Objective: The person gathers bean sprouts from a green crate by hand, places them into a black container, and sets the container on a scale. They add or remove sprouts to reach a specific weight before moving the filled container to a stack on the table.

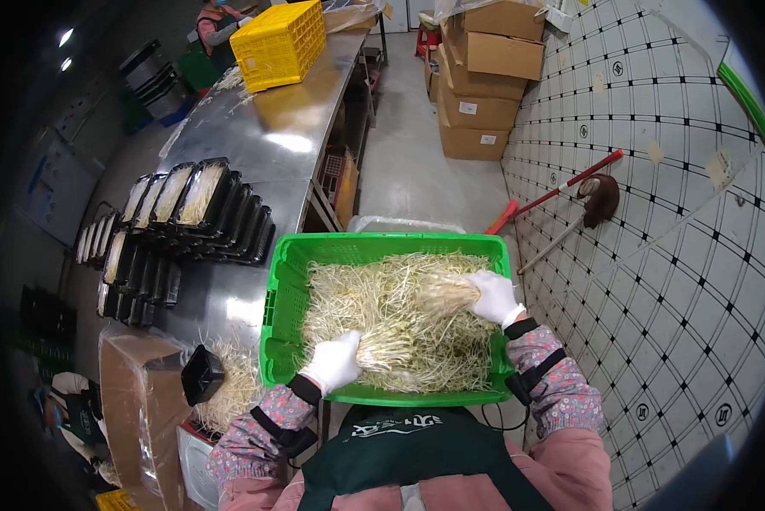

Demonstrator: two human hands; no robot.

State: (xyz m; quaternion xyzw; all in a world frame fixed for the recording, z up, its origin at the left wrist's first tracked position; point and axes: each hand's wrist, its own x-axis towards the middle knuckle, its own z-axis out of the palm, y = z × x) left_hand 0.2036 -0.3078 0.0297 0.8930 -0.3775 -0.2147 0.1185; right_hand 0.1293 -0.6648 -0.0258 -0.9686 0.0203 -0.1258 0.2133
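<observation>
Both gloved hands are inside the green crate (pixel 282 298), which is full of loose bean sprouts (pixel 357 294). L hand (pixel 335 362) is at the near-left corner, fingers curled tight round a clump (pixel 384 347) whose long axis runs right, toward crate centre. R hand (pixel 493 296) is by the right wall, fingers closed on a second clump (pixel 444 294) pointing left (tips blurred). The clumps face each other, apart. Filled black trays (pixel 199 200) lie well left on the steel table (pixel 289 145); L hand is nearer.
</observation>
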